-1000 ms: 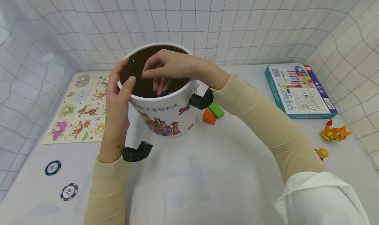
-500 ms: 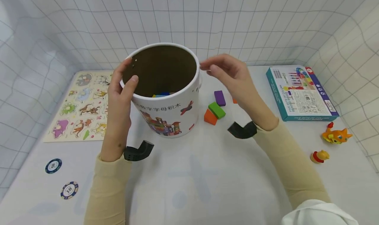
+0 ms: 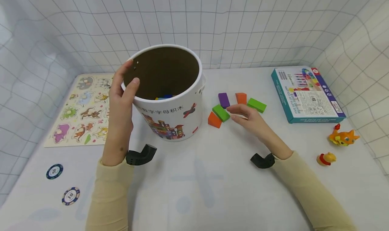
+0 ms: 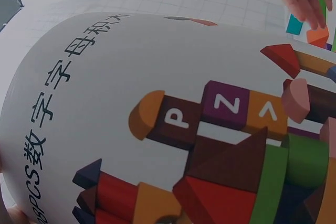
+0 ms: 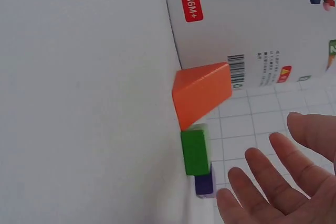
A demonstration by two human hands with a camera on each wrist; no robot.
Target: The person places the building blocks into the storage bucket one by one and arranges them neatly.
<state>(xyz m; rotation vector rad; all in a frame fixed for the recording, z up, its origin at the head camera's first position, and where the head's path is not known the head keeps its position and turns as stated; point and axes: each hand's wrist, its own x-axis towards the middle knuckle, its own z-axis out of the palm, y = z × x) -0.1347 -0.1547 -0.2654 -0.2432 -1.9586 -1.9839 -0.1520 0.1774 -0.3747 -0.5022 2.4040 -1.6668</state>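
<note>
A white bucket [image 3: 170, 112] printed with building blocks stands upright on the table. My left hand [image 3: 119, 101] grips its rim at the left, thumb and fingers hooked over the edge. Yellow and blue blocks [image 3: 164, 97] show at the bottom inside. To the right of the bucket, my right hand [image 3: 250, 120] is low over the loose blocks with relaxed fingers and holds nothing. Its fingertips are close to a green block [image 3: 221, 112], which lies against an orange wedge block [image 3: 214, 120]. A purple block [image 3: 224, 100] lies just behind. Another orange block [image 3: 241, 98] and a green one [image 3: 256, 105] lie beyond the hand.
On the left are an animal puzzle board [image 3: 77, 123] and two poker chips, one dark green [image 3: 54, 171] and one blue and cream [image 3: 71, 196]. A boxed toy set [image 3: 308, 96] and two small figures, one orange [image 3: 343, 137] and one yellow [image 3: 326, 158], stand right. Gridded white fabric [image 3: 194, 21] rises behind.
My right hand has come out of the bucket and moved right and down to the blocks on the table. My left hand has stayed on the rim.
</note>
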